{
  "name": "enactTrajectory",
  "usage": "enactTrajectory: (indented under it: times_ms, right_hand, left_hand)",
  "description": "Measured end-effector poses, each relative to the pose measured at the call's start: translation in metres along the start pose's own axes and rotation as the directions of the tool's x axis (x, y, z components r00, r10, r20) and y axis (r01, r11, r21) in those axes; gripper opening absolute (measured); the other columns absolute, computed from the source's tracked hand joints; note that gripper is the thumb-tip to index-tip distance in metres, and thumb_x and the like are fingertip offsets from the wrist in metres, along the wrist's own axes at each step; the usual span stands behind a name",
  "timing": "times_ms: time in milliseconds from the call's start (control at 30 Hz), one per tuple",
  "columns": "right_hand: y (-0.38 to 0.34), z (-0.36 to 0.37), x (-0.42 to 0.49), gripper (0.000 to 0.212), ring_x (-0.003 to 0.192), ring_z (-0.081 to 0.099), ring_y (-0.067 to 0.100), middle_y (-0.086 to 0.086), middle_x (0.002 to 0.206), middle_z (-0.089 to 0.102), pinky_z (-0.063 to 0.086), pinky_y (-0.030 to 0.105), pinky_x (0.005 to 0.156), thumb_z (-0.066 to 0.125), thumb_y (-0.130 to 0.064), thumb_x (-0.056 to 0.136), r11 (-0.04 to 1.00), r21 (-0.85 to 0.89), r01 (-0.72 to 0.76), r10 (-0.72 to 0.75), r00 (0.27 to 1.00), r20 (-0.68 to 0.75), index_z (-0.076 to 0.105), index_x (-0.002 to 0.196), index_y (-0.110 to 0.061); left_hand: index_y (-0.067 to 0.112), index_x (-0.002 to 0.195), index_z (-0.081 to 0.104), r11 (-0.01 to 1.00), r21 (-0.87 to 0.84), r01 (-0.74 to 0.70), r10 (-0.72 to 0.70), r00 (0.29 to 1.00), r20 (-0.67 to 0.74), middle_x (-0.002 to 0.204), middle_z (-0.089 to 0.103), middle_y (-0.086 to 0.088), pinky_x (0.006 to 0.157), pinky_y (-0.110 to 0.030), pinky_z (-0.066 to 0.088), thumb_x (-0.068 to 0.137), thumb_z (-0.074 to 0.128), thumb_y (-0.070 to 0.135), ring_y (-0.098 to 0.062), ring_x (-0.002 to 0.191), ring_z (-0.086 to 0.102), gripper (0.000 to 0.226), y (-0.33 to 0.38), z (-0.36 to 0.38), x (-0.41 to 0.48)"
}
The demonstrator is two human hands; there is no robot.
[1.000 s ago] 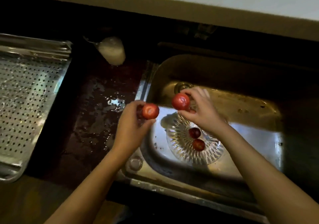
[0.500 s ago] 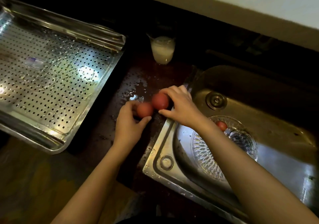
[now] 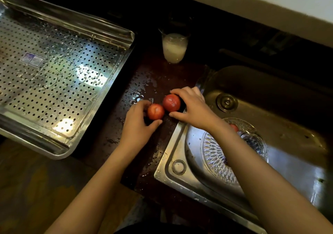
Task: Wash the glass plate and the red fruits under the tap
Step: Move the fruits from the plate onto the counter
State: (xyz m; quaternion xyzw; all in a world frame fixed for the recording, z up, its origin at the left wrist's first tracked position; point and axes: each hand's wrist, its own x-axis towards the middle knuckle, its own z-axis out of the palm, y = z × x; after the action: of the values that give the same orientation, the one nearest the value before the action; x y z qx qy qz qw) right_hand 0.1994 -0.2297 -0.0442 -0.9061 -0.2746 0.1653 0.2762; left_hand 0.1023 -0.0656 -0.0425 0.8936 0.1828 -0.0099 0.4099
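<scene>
Two red fruits sit side by side on the wet dark counter left of the sink. My left hand [image 3: 137, 123] cups the smaller red fruit [image 3: 155, 111]. My right hand [image 3: 193, 105] wraps over the larger red fruit [image 3: 171, 102]; the two fruits touch. A cut-glass plate [image 3: 214, 154] lies in the steel sink [image 3: 180, 154], partly hidden by my right forearm. Another red fruit [image 3: 234, 127] peeks out on the plate behind my wrist. The tap itself is lost in the dark at the back.
A perforated steel tray [image 3: 59, 75], wet with droplets, fills the left side. A glass of cloudy white liquid [image 3: 174, 47] stands on the counter behind the fruits. The sink drain [image 3: 226, 102] lies just right of my right hand.
Both hands carried their fruits from over the sink leftward down to the counter. Since half a second ago the hands have barely moved.
</scene>
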Motion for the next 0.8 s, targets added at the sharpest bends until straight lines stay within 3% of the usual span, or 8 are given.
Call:
enactTrajectory:
  times_ms: [133, 333, 400, 467, 567, 633, 733, 800]
  right_hand:
    - [-0.001, 0.0, 0.0, 0.067, 0.116, 0.036, 0.024, 0.004, 0.126, 0.048, 0.029, 0.038, 0.1, 0.072, -0.04, 0.075, 1.0, 0.005, -0.019, 0.019, 1.0, 0.008, 0.044, 0.133, -0.022]
    - [-0.001, -0.009, -0.004, 0.07, 0.117, 0.035, 0.021, 0.001, 0.127, 0.048, 0.028, 0.034, 0.101, 0.073, -0.039, 0.074, 1.0, 0.022, -0.021, 0.021, 1.0, 0.002, 0.042, 0.135, -0.023]
    - [0.009, -0.02, -0.014, 0.07, 0.114, 0.036, 0.017, 0.0, 0.124, 0.049, 0.03, 0.031, 0.098, 0.074, -0.036, 0.074, 0.996, 0.078, -0.043, 0.048, 0.997, -0.059, 0.043, 0.135, -0.024]
    - [0.031, -0.031, -0.034, 0.066, 0.11, 0.035, 0.014, -0.004, 0.12, 0.048, 0.032, 0.028, 0.092, 0.073, -0.033, 0.076, 0.982, 0.154, -0.106, 0.127, 0.983, -0.134, 0.044, 0.134, -0.024]
    - [0.078, -0.034, -0.077, 0.056, 0.115, 0.039, 0.021, 0.001, 0.122, 0.051, 0.034, 0.032, 0.093, 0.07, -0.025, 0.08, 0.926, 0.222, -0.307, 0.345, 0.925, -0.16, 0.048, 0.131, -0.021]
    - [0.11, -0.025, -0.103, 0.052, 0.12, 0.04, 0.026, 0.008, 0.125, 0.052, 0.035, 0.035, 0.097, 0.068, -0.021, 0.082, 0.847, 0.24, -0.474, 0.511, 0.85, -0.129, 0.049, 0.13, -0.017]
    - [0.149, -0.006, -0.126, 0.048, 0.116, 0.048, 0.033, 0.014, 0.124, 0.057, 0.041, 0.045, 0.1, 0.067, -0.018, 0.083, 0.772, 0.207, -0.601, 0.624, 0.779, -0.064, 0.052, 0.128, -0.013]
    - [0.167, 0.006, -0.132, 0.05, 0.114, 0.051, 0.033, 0.015, 0.124, 0.058, 0.042, 0.045, 0.098, 0.067, -0.02, 0.083, 0.756, 0.182, -0.629, 0.644, 0.764, -0.032, 0.051, 0.13, -0.012]
  left_hand:
    - [0.022, 0.119, 0.051, 1.0, 0.0, -0.002, 0.002, 1.0, 0.012, 0.107, 0.049, 0.006, 0.078, -0.028, 0.044, 0.068, 0.079, 0.025, -0.015, 0.096, 0.053, 0.058, -0.001, -0.002, 0.0]
    - [0.02, 0.122, 0.049, 1.0, 0.025, -0.012, 0.012, 1.0, -0.021, 0.114, 0.047, 0.004, 0.086, -0.036, 0.048, 0.072, 0.077, 0.022, -0.019, 0.105, 0.051, 0.057, 0.013, -0.014, -0.009]
    - [0.02, 0.121, 0.05, 0.993, 0.05, -0.105, 0.109, 0.989, -0.101, 0.11, 0.043, 0.009, 0.087, -0.029, 0.047, 0.075, 0.074, 0.023, -0.017, 0.104, 0.051, 0.052, 0.025, -0.02, -0.019]
    - [0.023, 0.115, 0.052, 0.978, 0.007, -0.207, 0.206, 0.972, -0.115, 0.105, 0.046, 0.012, 0.08, -0.013, 0.043, 0.077, 0.071, 0.023, -0.006, 0.095, 0.051, 0.043, 0.042, -0.018, -0.031]
    - [0.024, 0.109, 0.056, 0.946, -0.191, -0.262, 0.276, 0.96, 0.05, 0.1, 0.05, 0.011, 0.07, -0.002, 0.041, 0.079, 0.068, 0.016, 0.002, 0.086, 0.052, 0.033, 0.073, 0.018, -0.043]
    - [0.019, 0.11, 0.057, 0.948, -0.212, -0.239, 0.288, 0.927, 0.242, 0.103, 0.051, 0.006, 0.072, -0.007, 0.044, 0.081, 0.066, 0.014, -0.001, 0.088, 0.054, 0.03, 0.091, 0.064, -0.041]
    - [0.015, 0.118, 0.053, 0.984, 0.014, -0.179, 0.146, 0.84, 0.522, 0.118, 0.056, -0.007, 0.093, -0.034, 0.046, 0.083, 0.061, 0.018, -0.024, 0.109, 0.054, 0.036, 0.099, 0.145, -0.025]
    - [0.012, 0.125, 0.048, 0.968, 0.172, -0.181, 0.033, 0.775, 0.631, 0.127, 0.052, -0.015, 0.1, -0.036, 0.04, 0.084, 0.059, 0.02, -0.031, 0.12, 0.048, 0.043, 0.092, 0.189, -0.014]
